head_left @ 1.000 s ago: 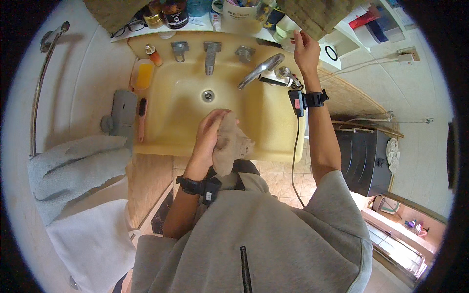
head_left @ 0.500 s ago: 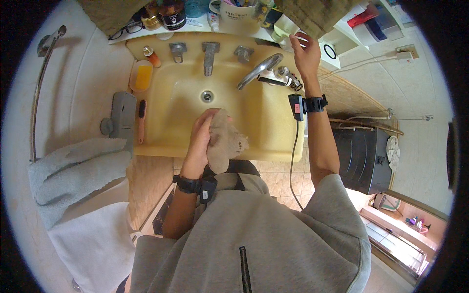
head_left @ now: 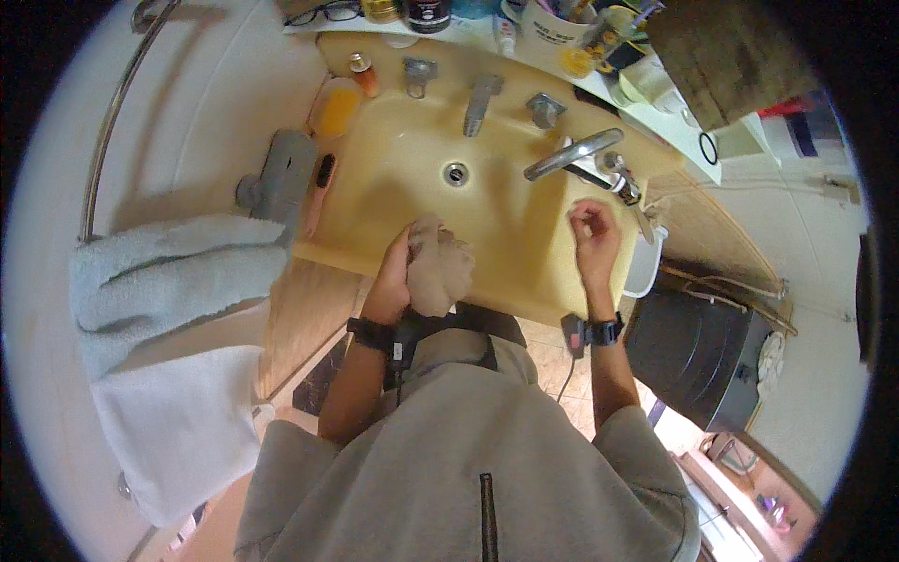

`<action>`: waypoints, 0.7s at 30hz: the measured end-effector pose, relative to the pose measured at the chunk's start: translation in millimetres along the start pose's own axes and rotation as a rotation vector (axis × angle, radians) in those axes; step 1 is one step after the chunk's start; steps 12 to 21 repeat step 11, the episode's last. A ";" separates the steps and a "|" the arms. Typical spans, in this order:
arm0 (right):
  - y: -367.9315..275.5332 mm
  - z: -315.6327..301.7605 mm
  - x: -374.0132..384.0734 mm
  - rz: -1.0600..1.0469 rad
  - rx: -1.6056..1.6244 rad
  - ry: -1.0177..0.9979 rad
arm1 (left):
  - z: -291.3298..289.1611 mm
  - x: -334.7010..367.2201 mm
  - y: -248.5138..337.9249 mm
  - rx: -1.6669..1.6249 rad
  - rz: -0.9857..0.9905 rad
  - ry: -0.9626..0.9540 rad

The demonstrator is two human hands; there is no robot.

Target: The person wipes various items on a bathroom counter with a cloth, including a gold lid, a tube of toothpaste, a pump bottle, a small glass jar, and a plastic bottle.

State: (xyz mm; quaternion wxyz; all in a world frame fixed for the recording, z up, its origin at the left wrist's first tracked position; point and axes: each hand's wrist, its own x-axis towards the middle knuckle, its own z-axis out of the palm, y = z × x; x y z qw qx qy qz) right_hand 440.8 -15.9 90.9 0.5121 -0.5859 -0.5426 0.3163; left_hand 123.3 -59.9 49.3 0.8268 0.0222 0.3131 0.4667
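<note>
My left hand (head_left: 398,272) grips a crumpled beige cloth (head_left: 438,269) at the front rim of a yellow sink (head_left: 412,173). My right hand (head_left: 593,239) hovers over the sink's right side, fingers loosely curled with nothing in them. It is a little below a long chrome lever tap (head_left: 573,155). The drain (head_left: 456,173) lies in the middle of the basin. A chrome spout (head_left: 480,94) stands at the back between two taps (head_left: 418,71).
A grey towel (head_left: 169,276) and a white towel (head_left: 173,421) hang on the left under a chrome rail (head_left: 112,122). An orange soap (head_left: 335,96) and a grey brush (head_left: 281,173) sit on the sink's left. Bottles, glasses and a mug line the back shelf. A black bin (head_left: 698,347) stands right.
My right hand has come down from the shelf at the back right to the sink's right side. My left hand has drawn the cloth toward the front rim.
</note>
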 end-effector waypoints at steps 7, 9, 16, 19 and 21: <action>68.1 45.3 -42.3 0.251 0.074 -0.288 | -101.0 -15.3 -21.6 0.484 0.301 0.159; 77.9 57.3 -38.9 0.233 0.104 -0.327 | -92.8 -26.4 -29.0 0.704 0.390 0.166; 72.7 78.8 -33.0 0.129 0.110 -0.489 | -75.5 -36.8 -30.9 0.756 0.431 0.170; 72.7 78.8 -33.0 0.129 0.110 -0.489 | -75.5 -36.8 -30.9 0.756 0.431 0.170; 72.7 78.8 -33.0 0.129 0.110 -0.489 | -75.5 -36.8 -30.9 0.756 0.431 0.170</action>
